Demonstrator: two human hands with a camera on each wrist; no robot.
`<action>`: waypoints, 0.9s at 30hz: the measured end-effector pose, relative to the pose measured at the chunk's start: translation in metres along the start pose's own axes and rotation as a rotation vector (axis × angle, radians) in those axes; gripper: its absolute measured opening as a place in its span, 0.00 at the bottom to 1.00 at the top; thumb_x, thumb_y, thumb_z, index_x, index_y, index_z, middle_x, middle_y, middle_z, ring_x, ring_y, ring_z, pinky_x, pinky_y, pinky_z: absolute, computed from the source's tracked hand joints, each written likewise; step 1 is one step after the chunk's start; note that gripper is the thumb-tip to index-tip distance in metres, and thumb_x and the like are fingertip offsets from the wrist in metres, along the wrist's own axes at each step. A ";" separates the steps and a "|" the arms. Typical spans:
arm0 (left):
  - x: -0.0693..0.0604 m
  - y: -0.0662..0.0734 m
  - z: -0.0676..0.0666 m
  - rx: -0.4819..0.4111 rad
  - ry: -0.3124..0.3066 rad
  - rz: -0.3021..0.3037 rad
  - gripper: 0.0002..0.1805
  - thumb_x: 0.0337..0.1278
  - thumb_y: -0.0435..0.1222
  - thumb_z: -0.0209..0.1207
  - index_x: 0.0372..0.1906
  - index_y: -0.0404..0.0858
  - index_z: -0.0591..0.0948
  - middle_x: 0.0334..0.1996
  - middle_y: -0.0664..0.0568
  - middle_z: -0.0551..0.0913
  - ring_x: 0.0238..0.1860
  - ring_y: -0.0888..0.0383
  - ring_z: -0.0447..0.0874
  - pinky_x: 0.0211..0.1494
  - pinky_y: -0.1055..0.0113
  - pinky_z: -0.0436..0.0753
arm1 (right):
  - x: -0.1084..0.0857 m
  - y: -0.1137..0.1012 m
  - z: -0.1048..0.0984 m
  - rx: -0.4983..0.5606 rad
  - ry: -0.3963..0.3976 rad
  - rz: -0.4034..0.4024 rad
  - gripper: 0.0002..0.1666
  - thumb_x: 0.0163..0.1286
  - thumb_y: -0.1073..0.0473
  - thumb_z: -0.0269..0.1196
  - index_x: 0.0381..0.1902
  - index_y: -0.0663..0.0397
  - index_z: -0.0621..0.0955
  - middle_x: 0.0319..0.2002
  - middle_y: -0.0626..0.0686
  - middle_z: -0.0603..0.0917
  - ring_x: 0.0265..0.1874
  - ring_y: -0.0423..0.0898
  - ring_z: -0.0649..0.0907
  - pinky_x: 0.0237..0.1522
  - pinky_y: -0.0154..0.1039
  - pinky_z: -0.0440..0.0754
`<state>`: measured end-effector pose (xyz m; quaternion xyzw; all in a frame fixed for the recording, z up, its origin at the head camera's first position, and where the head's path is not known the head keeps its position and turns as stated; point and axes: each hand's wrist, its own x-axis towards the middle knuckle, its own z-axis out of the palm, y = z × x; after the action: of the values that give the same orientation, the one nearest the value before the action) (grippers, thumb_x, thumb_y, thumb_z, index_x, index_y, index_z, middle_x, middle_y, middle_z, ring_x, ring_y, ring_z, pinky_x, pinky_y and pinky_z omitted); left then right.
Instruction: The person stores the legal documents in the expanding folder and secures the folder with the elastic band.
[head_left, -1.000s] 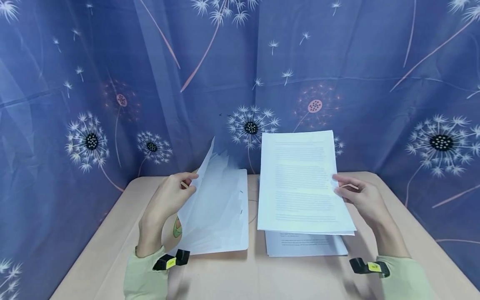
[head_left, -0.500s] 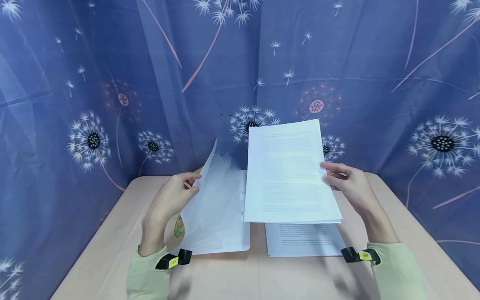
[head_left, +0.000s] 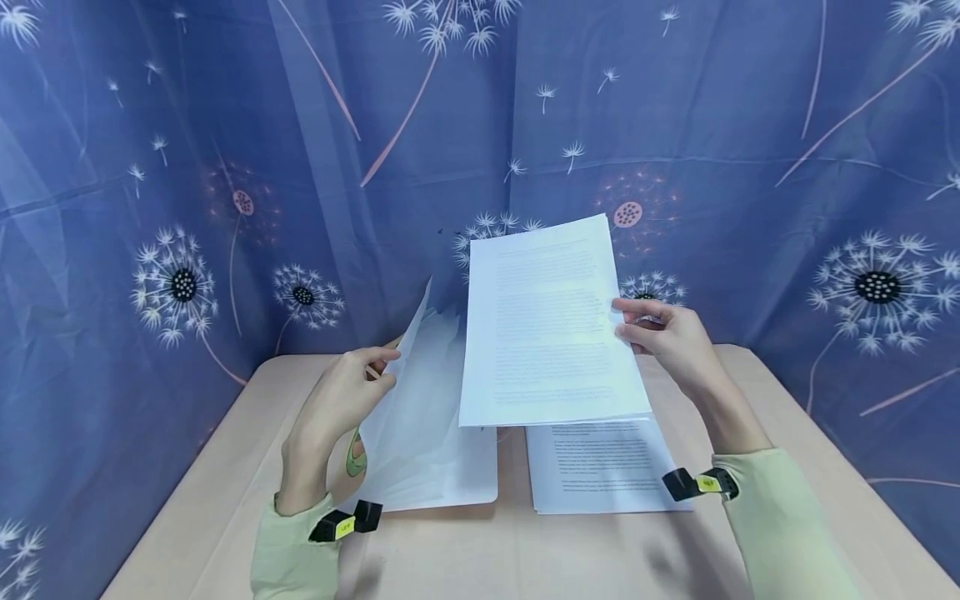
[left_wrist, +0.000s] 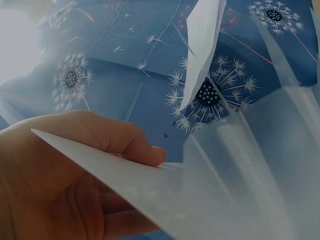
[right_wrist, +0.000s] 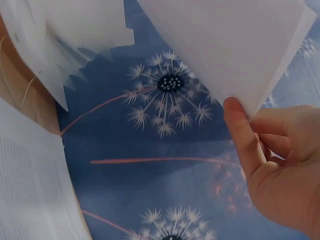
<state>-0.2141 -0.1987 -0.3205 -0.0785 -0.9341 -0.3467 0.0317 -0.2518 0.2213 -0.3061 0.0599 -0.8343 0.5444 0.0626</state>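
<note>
My right hand [head_left: 678, 342] pinches the right edge of a few printed sheets [head_left: 551, 333], held up and tilted over the gap between the folder and the lower papers; the right wrist view shows thumb and finger on the sheets [right_wrist: 245, 45]. On the left, my left hand [head_left: 345, 396] grips the raised white cover of an open folder [head_left: 465, 483] with translucent inner sleeves [head_left: 427, 358]. In the left wrist view the thumb of that hand [left_wrist: 95, 165] lies on the cover's edge, beside the clear sleeves [left_wrist: 240, 165].
More printed paper [head_left: 600, 483] lies on the pale tabletop [head_left: 450, 554], partly under the raised sheets. Part of a green and brown picture [head_left: 356, 457] shows by the folder's left side. A blue curtain with dandelions [head_left: 420, 233] hangs behind.
The right hand has carried the sheets left and upward, so they now overlap the folder's right part in view and uncover more of the paper below. The left hand has hardly moved.
</note>
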 end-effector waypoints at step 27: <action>-0.001 0.001 0.001 0.011 0.002 0.028 0.24 0.63 0.36 0.50 0.64 0.41 0.78 0.49 0.48 0.80 0.42 0.54 0.81 0.31 0.64 0.71 | 0.017 -0.050 0.053 0.027 -0.055 0.017 0.25 0.68 0.61 0.64 0.63 0.55 0.80 0.42 0.51 0.78 0.33 0.38 0.82 0.36 0.33 0.83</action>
<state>-0.2130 -0.1976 -0.3212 -0.0912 -0.9347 -0.3414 0.0382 -0.2620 0.1525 -0.2788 0.0686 -0.8289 0.5541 0.0340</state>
